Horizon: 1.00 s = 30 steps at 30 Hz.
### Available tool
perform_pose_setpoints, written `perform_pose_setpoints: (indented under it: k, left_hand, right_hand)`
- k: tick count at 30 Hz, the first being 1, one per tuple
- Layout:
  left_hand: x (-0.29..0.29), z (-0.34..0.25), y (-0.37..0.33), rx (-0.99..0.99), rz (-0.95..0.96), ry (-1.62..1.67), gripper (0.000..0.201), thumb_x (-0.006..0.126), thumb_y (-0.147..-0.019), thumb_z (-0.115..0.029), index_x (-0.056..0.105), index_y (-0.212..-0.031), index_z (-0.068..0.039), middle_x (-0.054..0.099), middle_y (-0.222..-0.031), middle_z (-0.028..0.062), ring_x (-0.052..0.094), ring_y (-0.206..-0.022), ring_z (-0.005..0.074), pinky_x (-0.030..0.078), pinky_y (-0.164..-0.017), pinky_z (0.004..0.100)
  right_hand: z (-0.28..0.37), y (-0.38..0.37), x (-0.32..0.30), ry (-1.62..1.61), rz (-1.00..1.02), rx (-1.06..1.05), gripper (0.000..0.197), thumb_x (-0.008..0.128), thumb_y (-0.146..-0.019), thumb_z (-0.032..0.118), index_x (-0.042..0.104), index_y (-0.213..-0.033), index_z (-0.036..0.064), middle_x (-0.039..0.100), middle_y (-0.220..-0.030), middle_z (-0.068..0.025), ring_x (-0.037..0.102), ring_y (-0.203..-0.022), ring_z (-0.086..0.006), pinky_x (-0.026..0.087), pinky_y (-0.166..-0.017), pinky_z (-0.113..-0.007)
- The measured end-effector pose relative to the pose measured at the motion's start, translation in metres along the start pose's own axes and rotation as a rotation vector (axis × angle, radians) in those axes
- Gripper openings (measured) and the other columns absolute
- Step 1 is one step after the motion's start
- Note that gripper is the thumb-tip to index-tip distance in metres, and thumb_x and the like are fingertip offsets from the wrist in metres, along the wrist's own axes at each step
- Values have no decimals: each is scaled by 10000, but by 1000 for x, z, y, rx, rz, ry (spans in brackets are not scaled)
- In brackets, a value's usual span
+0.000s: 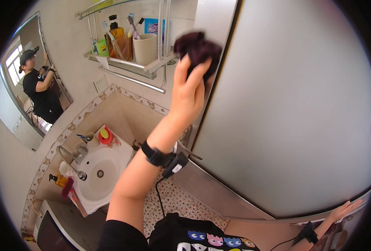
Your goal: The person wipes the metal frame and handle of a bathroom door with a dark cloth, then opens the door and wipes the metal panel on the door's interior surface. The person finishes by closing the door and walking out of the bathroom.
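My left hand (188, 90) is raised high and grips a dark maroon cloth (198, 48), pressing it against the left edge of a large frosted glass door (290, 104). My right hand (345, 210) rests flat, fingers spread, on the lower right rim of that door's metal frame. Both wrists wear black bands with small sensor boxes and cables. The cloth hides my left fingertips.
A wall shelf (129, 62) holds bottles, a cup with toothbrushes and a box. Below left stands a white corner sink (100, 173) with a tap, soap dish and brush. A mirror (31, 79) on the left wall reflects a person. The floor has speckled tiles (181, 201).
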<state>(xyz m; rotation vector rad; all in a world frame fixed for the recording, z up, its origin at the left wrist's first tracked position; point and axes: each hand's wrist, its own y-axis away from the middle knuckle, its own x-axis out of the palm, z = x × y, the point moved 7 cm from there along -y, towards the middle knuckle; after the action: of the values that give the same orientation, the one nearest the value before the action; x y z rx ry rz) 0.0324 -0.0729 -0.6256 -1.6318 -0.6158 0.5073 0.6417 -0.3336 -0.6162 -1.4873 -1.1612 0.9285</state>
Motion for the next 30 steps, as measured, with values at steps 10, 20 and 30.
perform_pose_setpoints:
  k: [10,20,30]
  left_hand:
    - [-22,13,144,-372,210,14,370,527,-834,126,617,-1159,-26,462,-1291,192,550,-1114,381,467,-921,378]
    - [-15,6,-29,25,33,99,392,498,-826,135,666,-1126,-53,525,-1268,164,557,-1127,344,437,-953,336]
    - [-25,12,45,-61,234,78,423,555,-718,136,714,-1022,-111,540,-1228,92,498,-1120,344,429,-959,407]
  right_hand:
    - [5,-7,-3,57,1,-47,461,395,-1029,136,316,-1446,-45,298,-1520,-196,292,-1407,-327,239,-1161,-411]
    - [0,-11,-4,40,10,-13,489,394,-1031,189,313,-1437,-71,286,-1518,-226,285,-1404,-355,230,-1151,-420]
    - [2,-15,-4,65,18,-10,515,379,-1036,230,291,-1442,-75,289,-1508,-240,282,-1397,-377,223,-1159,-443]
